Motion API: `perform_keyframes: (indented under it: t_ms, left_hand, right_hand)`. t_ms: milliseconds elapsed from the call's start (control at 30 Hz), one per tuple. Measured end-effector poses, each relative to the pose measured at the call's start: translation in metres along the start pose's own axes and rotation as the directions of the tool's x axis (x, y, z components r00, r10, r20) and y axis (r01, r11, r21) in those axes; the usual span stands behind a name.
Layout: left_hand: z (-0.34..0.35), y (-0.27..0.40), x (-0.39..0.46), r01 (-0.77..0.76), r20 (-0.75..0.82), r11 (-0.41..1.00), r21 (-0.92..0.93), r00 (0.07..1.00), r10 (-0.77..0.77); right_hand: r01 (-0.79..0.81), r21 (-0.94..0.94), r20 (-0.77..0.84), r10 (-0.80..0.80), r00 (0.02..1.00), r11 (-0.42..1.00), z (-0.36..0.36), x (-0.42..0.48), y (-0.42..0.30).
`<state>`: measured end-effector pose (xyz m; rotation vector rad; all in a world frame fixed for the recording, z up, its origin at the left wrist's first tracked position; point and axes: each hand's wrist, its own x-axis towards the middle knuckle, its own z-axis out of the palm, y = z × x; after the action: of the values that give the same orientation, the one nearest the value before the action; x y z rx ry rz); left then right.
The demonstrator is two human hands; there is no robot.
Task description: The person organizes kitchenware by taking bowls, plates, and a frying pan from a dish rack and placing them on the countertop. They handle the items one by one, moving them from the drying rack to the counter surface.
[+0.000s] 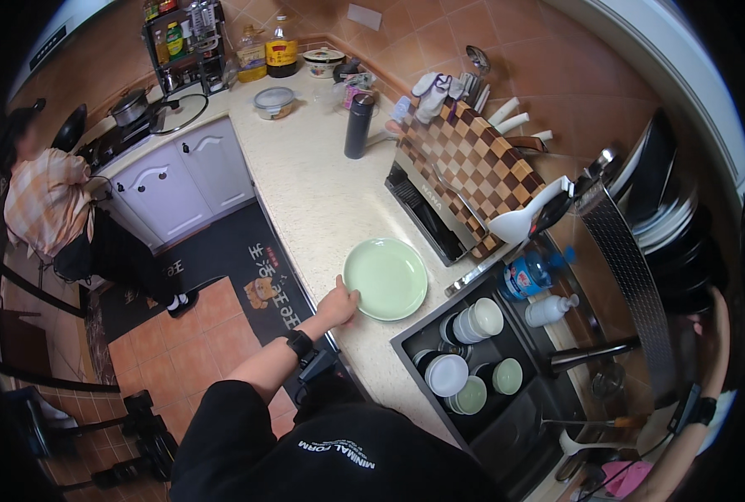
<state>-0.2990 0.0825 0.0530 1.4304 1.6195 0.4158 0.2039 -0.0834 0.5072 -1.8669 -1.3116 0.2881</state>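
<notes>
My left hand (339, 304) pinches the near-left rim of a light green plate (386, 277), thumb on top. The plate lies on, or just above, the speckled countertop (312, 188). At the far right, my right hand (710, 321) reaches up beside a dish rack (626, 282), close to dark stacked dishes (680, 276). Shadow and the picture's rim obscure its fingers. White plates (668, 227) stand in the rack above that hand.
Stacked bowls (471, 396) sit in the dark sink (413, 367). Beyond the plate stand a knife holder (432, 210), a checkered cutting board (466, 163) and a dark thermos (359, 127). A person (49, 201) stands by the stove (112, 141) at left.
</notes>
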Motion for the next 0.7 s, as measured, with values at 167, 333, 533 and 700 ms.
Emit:
perform_keyframes:
  t_ms: [167,333,533,700]
  left_hand:
    - [0.005,0.001,0.001,-0.035,0.047,0.997,-0.062,0.998,0.038]
    - [0.005,-0.034,0.010,-0.045,0.022,0.959,-0.281,0.998,0.054]
    - [-0.030,-0.020,-0.016,-0.101,-0.154,0.951,-0.294,0.986,0.057]
    - [-0.036,0.006,-0.038,-0.215,-0.298,0.965,-0.153,0.941,0.162]
  right_hand:
    - [0.078,-0.121,0.004,-0.078,0.997,0.990,-0.044,0.029,0.066]
    - [-0.265,0.302,-0.181,0.328,0.927,0.916,-0.004,0.059,0.014]
    - [-0.340,0.189,-0.243,0.379,0.893,0.921,-0.039,0.046,-0.004]
    - [-0.277,0.307,-0.313,0.372,0.874,0.910,-0.068,0.010,0.008]
